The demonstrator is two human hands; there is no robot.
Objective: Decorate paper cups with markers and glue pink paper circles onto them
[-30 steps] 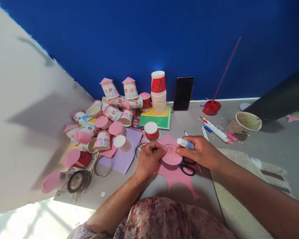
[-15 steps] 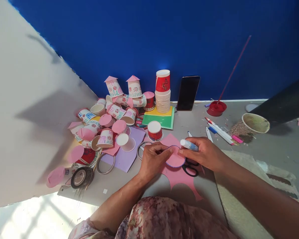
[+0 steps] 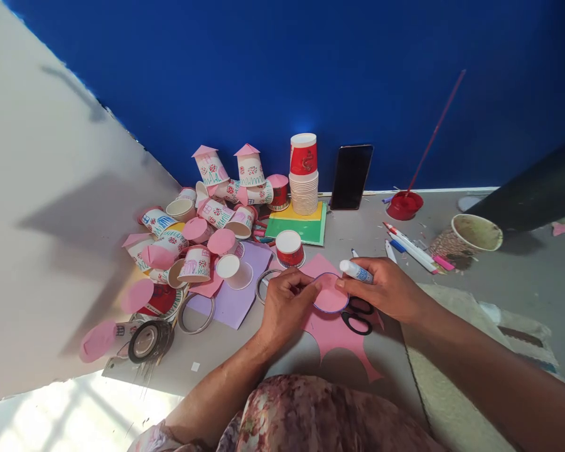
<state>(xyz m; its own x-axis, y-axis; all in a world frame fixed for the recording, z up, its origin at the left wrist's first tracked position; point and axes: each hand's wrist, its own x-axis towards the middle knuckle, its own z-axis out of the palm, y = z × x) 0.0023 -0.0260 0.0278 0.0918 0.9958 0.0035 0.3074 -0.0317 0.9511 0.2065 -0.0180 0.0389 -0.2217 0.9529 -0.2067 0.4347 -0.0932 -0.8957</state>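
Between my hands is a pink paper circle (image 3: 330, 295) with a dark blue outline along its rim. My left hand (image 3: 288, 300) pinches its left edge between thumb and fingers. At the right edge the thumb of my right hand (image 3: 392, 287) presses the paper, while a white-capped glue tube (image 3: 356, 272) with a blue label lies in the same hand. Beneath the circle rests a pink sheet (image 3: 341, 344) with round pieces cut from its edge. Black-handled scissors (image 3: 358, 323) lie partly under the circle, their blades hidden.
Decorated paper cups (image 3: 195, 263) with pink tops are heaped at left, near tape rolls (image 3: 145, 342). A cup stack (image 3: 304, 191) and a phone (image 3: 351, 177) stand against the blue wall. Markers (image 3: 412, 251), a red paint pot (image 3: 405, 206) and a stained cup (image 3: 476, 233) are at right.
The whole view has shifted slightly, so things sit a little further left. Both hands keep hold of the pink circle, which looks slightly more tilted; the glue tube stays in my right hand.
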